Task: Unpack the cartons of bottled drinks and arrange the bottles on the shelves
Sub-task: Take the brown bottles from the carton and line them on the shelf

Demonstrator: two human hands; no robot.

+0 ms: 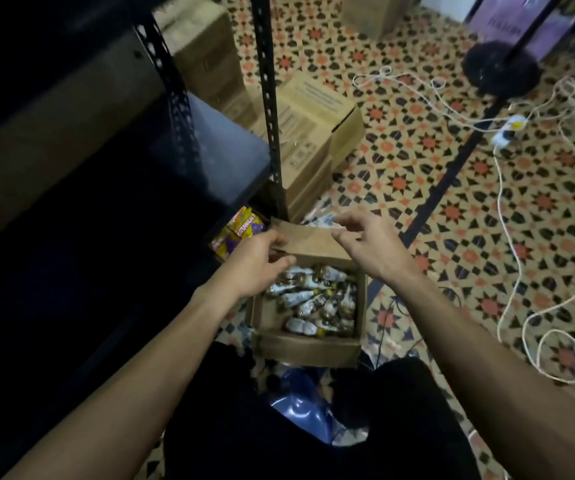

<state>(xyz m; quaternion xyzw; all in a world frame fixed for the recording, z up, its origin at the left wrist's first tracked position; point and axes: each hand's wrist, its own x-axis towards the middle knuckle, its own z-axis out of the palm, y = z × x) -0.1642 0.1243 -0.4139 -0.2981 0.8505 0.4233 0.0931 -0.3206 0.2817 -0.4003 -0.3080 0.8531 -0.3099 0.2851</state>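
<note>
An open brown carton (305, 348) sits on the patterned floor between my knees, with several small white-labelled bottles (317, 301) lying jumbled inside. Its far flap (308, 242) stands up. My left hand (256, 259) pinches the flap's left end between thumb and fingers. My right hand (365, 242) is at the flap's right end with its fingers spread over the top edge. The dark metal shelf (223, 140) stands to the left behind a perforated black upright (267, 98).
Closed cartons (313, 133) are stacked on the floor behind the upright. Bright yellow and purple packets (241, 228) lie under the shelf. White cables and a power strip (507, 131) sprawl over the floor at right. A blue plastic bag (300, 407) lies by my legs.
</note>
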